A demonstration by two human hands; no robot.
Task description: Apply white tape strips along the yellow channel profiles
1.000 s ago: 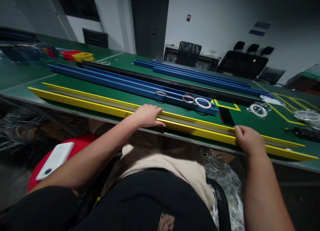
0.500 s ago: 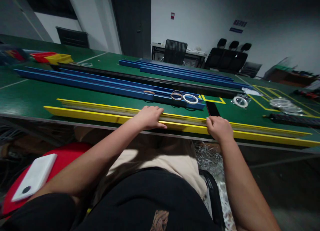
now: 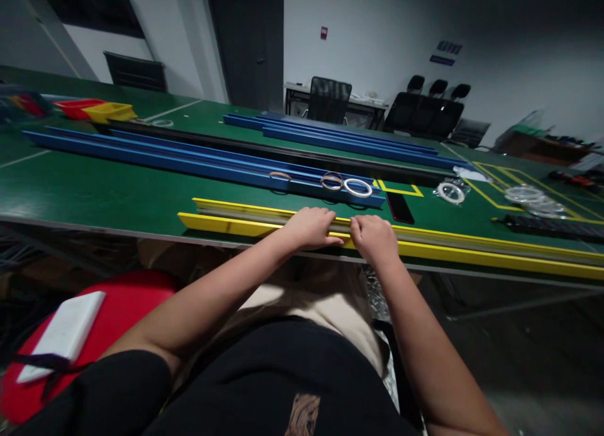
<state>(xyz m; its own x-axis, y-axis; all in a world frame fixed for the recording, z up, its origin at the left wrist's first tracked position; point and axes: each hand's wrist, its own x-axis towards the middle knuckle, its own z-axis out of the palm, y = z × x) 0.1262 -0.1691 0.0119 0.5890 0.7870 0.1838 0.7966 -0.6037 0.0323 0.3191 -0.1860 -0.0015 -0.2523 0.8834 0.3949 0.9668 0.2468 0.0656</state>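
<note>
A long yellow U-shaped channel (image 3: 453,251) lies along the front edge of the green table, its grey inside facing up. My left hand (image 3: 312,227) is closed over it, fingers across the far wall and thumb at the near side. Close by on the right, my right hand (image 3: 376,238) is also closed on the channel, thumb side towards the left hand. The parts of the channel under both hands are hidden. Just beyond the right hand, a dark phone (image 3: 399,207) with a red edge lies on the table.
Blue channels (image 3: 189,165) with tape rolls (image 3: 357,187) on them lie behind, beside a long black channel (image 3: 283,148). More blue channels (image 3: 349,140) are farther back. Red and yellow bins (image 3: 109,112) stand at left; wrapped rolls (image 3: 450,192) and a black strip (image 3: 542,225) at right. A red stool (image 3: 136,291) holds a white box.
The yellow channel has slid to the right, and my left hand has shifted right. My right hand has moved left along the channel, closer to the left hand, uncovering the phone.
</note>
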